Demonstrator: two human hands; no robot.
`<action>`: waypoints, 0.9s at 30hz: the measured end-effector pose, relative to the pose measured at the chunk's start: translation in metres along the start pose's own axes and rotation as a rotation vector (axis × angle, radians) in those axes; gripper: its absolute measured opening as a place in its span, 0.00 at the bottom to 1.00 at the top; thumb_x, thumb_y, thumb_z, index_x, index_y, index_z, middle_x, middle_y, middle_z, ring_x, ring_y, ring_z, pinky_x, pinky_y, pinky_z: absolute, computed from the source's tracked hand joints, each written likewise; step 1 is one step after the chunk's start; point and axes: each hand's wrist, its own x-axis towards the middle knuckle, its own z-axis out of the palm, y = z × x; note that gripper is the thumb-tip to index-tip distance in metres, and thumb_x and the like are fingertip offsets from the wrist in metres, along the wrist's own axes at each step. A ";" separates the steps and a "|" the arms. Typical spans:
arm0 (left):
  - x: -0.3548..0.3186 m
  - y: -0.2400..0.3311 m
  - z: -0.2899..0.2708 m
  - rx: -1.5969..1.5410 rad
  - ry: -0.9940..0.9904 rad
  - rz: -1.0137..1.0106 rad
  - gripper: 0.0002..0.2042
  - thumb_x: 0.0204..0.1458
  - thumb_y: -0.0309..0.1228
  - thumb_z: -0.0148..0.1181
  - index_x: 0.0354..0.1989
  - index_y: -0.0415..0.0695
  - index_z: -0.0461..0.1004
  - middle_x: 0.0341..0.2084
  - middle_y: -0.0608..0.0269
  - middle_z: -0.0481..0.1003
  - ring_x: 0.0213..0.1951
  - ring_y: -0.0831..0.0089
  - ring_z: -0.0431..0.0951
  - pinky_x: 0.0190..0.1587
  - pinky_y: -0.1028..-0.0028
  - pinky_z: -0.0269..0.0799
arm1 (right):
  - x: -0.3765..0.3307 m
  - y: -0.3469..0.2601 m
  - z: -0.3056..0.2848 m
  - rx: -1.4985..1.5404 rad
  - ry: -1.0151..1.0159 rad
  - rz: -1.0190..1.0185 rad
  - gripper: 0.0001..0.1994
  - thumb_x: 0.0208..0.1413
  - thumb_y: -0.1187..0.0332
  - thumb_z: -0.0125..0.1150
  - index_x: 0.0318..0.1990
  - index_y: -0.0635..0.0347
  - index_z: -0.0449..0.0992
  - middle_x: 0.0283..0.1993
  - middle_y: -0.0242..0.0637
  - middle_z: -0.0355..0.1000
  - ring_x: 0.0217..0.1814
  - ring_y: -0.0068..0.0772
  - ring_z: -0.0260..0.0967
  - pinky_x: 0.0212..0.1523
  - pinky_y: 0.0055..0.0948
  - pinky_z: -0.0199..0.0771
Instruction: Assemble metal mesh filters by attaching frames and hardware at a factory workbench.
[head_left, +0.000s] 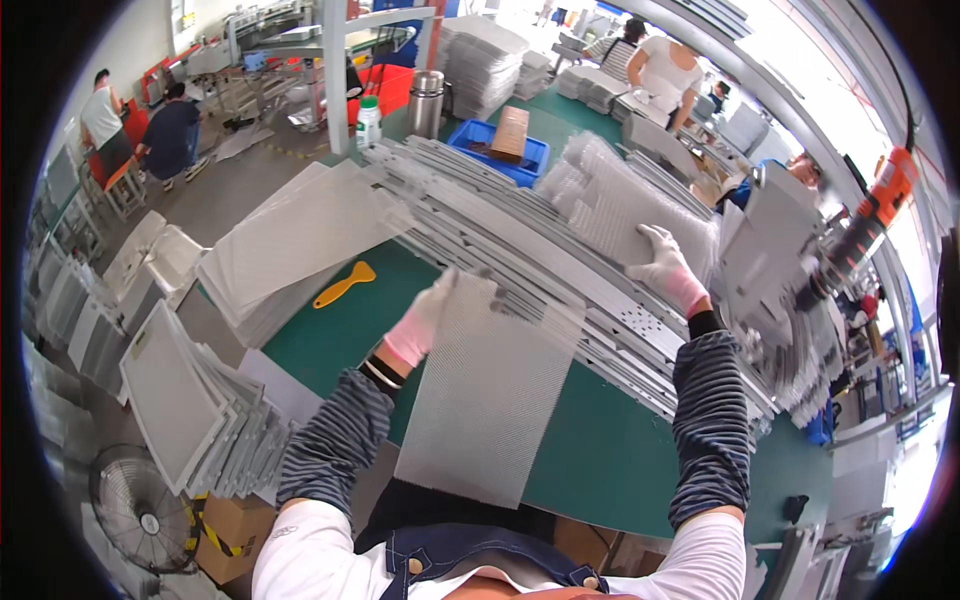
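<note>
In gloves white at the fingers and pink at the cuffs, both my hands are over the green table. My left hand (428,322) is closed on the upper left edge of a translucent grey mesh sheet (490,395), which hangs over the table's near edge toward my lap. To the right, my right hand (668,268) is open, fingers apart, at the near edge of a pile of clear, bumpy-textured sheets (615,195). Whether it touches them I cannot tell. Between the hands runs a bundle of long grey metal strips (510,240), partly behind the mesh sheet.
A yellow scraper (345,284) lies beside a stack of pale sheets (300,235). Farther back are a blue tray (470,135) with a brown box (510,135), a steel flask (426,104) and a white bottle (369,123). An orange power driver (870,220) hangs at right. Framed panels (180,395) stand left.
</note>
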 end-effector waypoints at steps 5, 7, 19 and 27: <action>0.029 -0.043 -0.005 0.071 0.029 -0.131 0.27 0.68 0.50 0.29 0.61 0.40 0.59 0.52 0.49 0.69 0.50 0.59 0.70 0.53 0.63 0.71 | -0.010 -0.001 -0.005 0.218 -0.017 -0.020 0.36 0.45 0.62 0.69 0.63 0.62 0.65 0.67 0.52 0.58 0.70 0.48 0.53 0.70 0.36 0.52; 0.034 -0.050 -0.018 -0.084 0.009 -0.175 0.25 0.68 0.46 0.34 0.61 0.38 0.59 0.50 0.49 0.70 0.48 0.59 0.72 0.51 0.64 0.72 | -0.009 0.001 -0.012 0.303 -0.044 -0.082 0.32 0.47 0.64 0.68 0.61 0.65 0.67 0.64 0.50 0.63 0.67 0.45 0.59 0.69 0.34 0.55; 0.040 -0.072 -0.025 -0.333 -0.120 -0.221 0.25 0.66 0.51 0.38 0.58 0.40 0.60 0.47 0.48 0.70 0.46 0.59 0.72 0.48 0.62 0.74 | -0.016 0.092 0.026 0.498 -0.063 0.093 0.40 0.40 0.61 0.72 0.63 0.62 0.65 0.66 0.52 0.61 0.69 0.47 0.58 0.68 0.39 0.58; 0.026 -0.062 -0.039 -0.398 -0.119 -0.193 0.25 0.67 0.49 0.35 0.58 0.40 0.62 0.49 0.45 0.70 0.47 0.56 0.72 0.50 0.60 0.74 | -0.006 -0.011 0.064 -0.522 0.292 -0.278 0.32 0.45 0.60 0.67 0.58 0.61 0.65 0.59 0.49 0.61 0.66 0.54 0.55 0.67 0.52 0.55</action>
